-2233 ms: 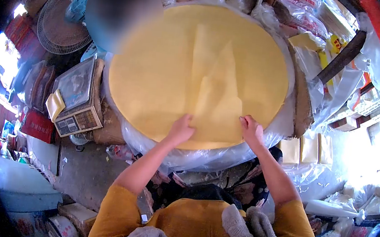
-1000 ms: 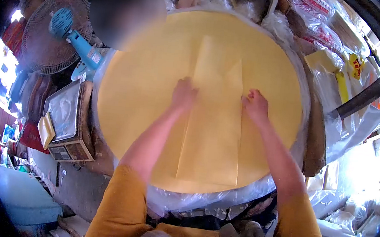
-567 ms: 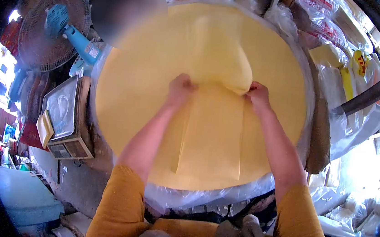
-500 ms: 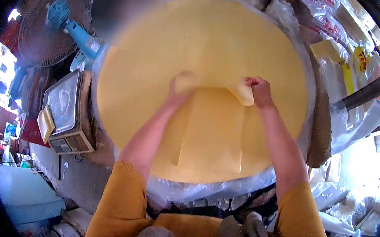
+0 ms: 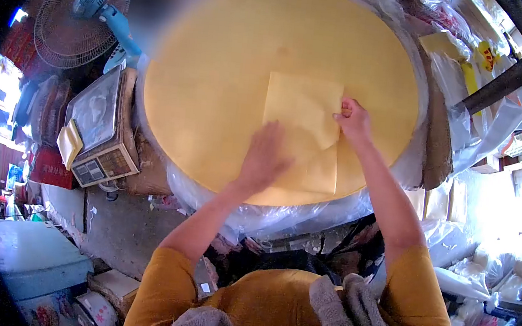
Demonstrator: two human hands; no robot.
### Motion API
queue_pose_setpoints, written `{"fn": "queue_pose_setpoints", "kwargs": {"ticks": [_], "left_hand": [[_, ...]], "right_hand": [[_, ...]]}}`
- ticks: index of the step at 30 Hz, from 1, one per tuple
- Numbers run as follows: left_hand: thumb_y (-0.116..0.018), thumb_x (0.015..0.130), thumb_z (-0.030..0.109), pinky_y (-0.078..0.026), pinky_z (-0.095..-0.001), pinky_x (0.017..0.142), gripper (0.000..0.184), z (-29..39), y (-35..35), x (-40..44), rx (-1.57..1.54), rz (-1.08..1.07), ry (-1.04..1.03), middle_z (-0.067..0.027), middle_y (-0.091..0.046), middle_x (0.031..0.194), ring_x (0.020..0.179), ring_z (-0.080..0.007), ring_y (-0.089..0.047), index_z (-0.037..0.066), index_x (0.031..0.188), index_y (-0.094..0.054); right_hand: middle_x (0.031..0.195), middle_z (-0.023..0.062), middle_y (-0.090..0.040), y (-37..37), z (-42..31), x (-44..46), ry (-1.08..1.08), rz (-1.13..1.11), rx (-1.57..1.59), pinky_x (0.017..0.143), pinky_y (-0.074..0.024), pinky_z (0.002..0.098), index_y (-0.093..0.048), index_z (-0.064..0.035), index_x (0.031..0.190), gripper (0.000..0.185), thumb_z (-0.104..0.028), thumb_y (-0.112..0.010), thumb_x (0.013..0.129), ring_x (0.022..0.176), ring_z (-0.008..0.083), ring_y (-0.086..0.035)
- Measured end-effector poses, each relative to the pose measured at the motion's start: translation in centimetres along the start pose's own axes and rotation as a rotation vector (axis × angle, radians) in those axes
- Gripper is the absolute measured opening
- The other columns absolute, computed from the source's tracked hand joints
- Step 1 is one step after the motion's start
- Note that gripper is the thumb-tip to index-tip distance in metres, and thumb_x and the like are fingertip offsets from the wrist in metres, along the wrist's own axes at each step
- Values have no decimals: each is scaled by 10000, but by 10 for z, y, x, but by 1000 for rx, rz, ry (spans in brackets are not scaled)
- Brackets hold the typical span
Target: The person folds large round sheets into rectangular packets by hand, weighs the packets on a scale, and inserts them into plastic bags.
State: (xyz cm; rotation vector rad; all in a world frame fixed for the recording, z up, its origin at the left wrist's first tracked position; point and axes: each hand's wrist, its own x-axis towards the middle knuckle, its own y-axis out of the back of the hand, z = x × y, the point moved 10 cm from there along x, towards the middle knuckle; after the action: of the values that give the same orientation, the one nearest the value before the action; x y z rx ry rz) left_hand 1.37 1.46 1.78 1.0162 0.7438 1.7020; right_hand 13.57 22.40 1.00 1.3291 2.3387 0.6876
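A thin, pale yellow sheet (image 5: 301, 101) lies partly folded on a large round yellow surface (image 5: 221, 52). Its upper part looks smooth, and a slanting edge crosses it lower down on the right. My left hand (image 5: 266, 158) is open, fingers stretched out and slightly blurred, over the sheet's lower left side. At the right edge, my right hand (image 5: 354, 119) is closed in a pinch on the sheet. My left palm and fingers hide the lower left part of the sheet.
Clear plastic film (image 5: 281, 218) hangs around the round surface's rim. A weighing scale (image 5: 98, 122) with a folded yellow piece (image 5: 70, 143) on it stands at the left, near a blue fan (image 5: 116, 26). Bagged goods (image 5: 464, 76) and a dark bar (image 5: 501, 82) are at the right.
Both hands were at the sheet's lifted upper corners. My left hand has moved nearer to me and opened flat; my right still pinches the edge. The sheet lies flatter, and the view has shifted.
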Motion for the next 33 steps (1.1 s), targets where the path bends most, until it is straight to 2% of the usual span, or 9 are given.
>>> {"fn": "queue_pose_setpoints", "kwargs": {"ticks": [5,9,16,22,23,25,28,31,33], "left_hand": [[-483,825,514,-127,-511,1069,712,4,-18,-9,151,-111,-54,-204,-206,1422,1336,-355,-144,34,1329,-330],[-509,788,561,-136,-512,1066,768,25,-9,-22,247,-327,-191,-216,-237,1403,1322,-381,-161,31,1318,-343],[-585,745,251,-326,-416,1010,545,21,-8,-48,543,-123,-423,-156,-463,1256,1217,-313,-390,34,1224,-444],[-567,747,93,-373,-338,977,399,20,28,-46,-123,-479,127,-104,-563,1138,1117,-251,-509,99,1144,-517],[-573,741,77,-381,-344,968,399,25,38,-46,-252,-392,110,-101,-568,1131,1116,-262,-509,105,1136,-524],[-586,728,45,-396,-355,951,402,26,60,-54,-502,-214,80,-95,-578,1118,1113,-285,-509,117,1121,-537],[-617,731,53,-433,-357,898,361,25,84,-49,-217,67,-131,-88,-601,1070,1080,-285,-533,91,1085,-553],[-642,744,74,-470,-362,823,346,-3,57,-46,56,110,-265,-97,-615,1027,1014,-271,-571,82,1078,-552],[-622,763,72,-474,-355,792,343,-32,41,-33,-57,58,-9,-108,-616,1004,969,-257,-582,76,1094,-535]], "right_hand": [[1315,169,-393,-25,-36,-33,434,163,-595,966,-370,391,-449,-22,1219,432,-160,-530,818,1192,341,-396],[1361,150,-330,-63,-27,-73,645,62,-724,1031,-277,433,-394,15,1244,419,-167,-434,869,1259,346,-303],[1341,121,-386,-57,-20,-70,657,-177,-493,1060,-232,440,-450,-43,1228,381,-111,-427,853,1275,303,-307],[1324,57,-436,-39,-33,-133,771,-464,-525,1058,-257,396,-518,-153,1189,464,8,-469,756,1246,250,-372],[1321,50,-441,-39,-32,-143,784,-468,-578,1056,-264,386,-528,-158,1179,470,19,-476,747,1238,246,-386],[1239,56,-521,-27,-34,-146,734,-422,-351,1007,-313,393,-552,-122,1144,466,87,-461,738,1190,224,-445],[1106,57,-603,-15,-34,-137,662,-372,-121,893,-413,385,-586,-106,1076,382,69,-535,740,1040,268,-542],[1019,104,-630,-12,17,-104,239,-272,-48,812,-457,376,-591,-74,1051,254,-43,-570,800,947,300,-584],[877,153,-627,-13,16,-86,191,-171,-78,693,-473,381,-580,-31,916,227,-245,-559,844,815,326,-599]]}}
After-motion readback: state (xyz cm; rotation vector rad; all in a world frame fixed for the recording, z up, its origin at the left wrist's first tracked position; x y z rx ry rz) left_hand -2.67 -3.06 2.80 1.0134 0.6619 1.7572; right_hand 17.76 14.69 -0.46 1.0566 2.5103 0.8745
